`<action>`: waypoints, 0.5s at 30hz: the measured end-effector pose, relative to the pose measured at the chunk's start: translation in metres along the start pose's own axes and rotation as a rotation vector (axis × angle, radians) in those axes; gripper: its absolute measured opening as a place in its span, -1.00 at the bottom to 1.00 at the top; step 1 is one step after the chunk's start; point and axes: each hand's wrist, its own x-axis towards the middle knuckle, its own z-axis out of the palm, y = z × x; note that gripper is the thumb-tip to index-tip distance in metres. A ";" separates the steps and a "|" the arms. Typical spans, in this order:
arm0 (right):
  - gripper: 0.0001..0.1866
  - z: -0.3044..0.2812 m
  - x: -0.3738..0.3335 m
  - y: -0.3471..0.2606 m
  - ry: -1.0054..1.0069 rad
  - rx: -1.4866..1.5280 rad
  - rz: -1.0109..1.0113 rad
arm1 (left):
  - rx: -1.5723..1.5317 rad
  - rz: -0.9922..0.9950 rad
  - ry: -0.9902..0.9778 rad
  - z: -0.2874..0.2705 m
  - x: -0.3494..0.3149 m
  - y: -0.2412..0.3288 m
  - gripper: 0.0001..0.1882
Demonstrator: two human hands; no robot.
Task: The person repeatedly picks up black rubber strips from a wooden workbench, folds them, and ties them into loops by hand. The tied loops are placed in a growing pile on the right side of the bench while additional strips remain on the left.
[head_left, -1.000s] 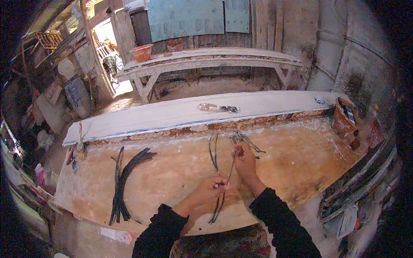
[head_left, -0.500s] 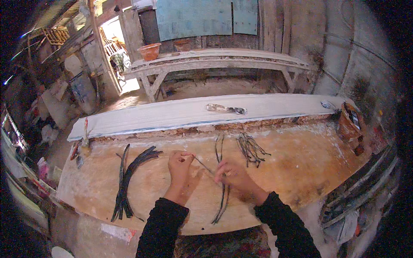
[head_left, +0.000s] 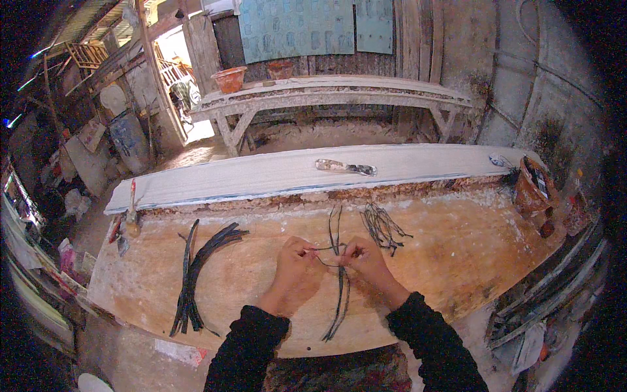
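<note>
My left hand (head_left: pixel 295 269) and my right hand (head_left: pixel 367 262) are close together over the middle of the wooden table. Both pinch a thin dark cord (head_left: pixel 328 248), which bends into a small loop between my fingers. Beneath it, a few long dark strips (head_left: pixel 339 304) lie lengthwise on the tabletop, partly covered by my right fingertips. A thicker bundle of black strips (head_left: pixel 191 281) rests to the left. Beyond my right hand is a small pile of thin, looped dark cords (head_left: pixel 384 227).
A white-coated board (head_left: pixel 261 179) runs along the far side of the wooden table (head_left: pixel 457 261), with a putty knife (head_left: pixel 345 167) on it. A stained orange bucket (head_left: pixel 532 186) stands at the right end, a brush (head_left: pixel 132 219) at the left. Behind is a long bench (head_left: pixel 339 95) with orange basins (head_left: pixel 230 80).
My left hand has moved right and slightly nearer, and my right hand a little right. The cord was stretched nearly straight between them; now it curves into a loop.
</note>
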 end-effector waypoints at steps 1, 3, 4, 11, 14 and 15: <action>-0.85 -0.007 0.006 0.016 0.111 -0.140 -0.070 | -0.070 -0.053 -0.074 0.015 -0.013 0.025 -0.96; -0.83 -0.013 0.018 0.034 0.274 -0.279 -0.115 | 0.044 0.047 -0.244 0.022 -0.022 0.037 -0.94; -0.83 -0.017 0.021 0.038 0.343 -0.280 -0.082 | 0.225 0.194 -0.354 0.021 -0.021 0.032 -0.92; -0.89 -0.011 0.022 0.032 0.391 -0.205 -0.110 | 0.080 -0.007 -0.613 0.039 -0.048 0.021 -0.85; -0.84 -0.016 0.022 0.030 0.356 -0.090 -0.144 | 0.094 0.170 -0.595 0.040 -0.045 0.023 -0.88; -0.85 -0.015 0.022 0.030 0.372 -0.136 -0.134 | 0.025 0.100 -0.575 0.038 -0.044 0.023 -0.89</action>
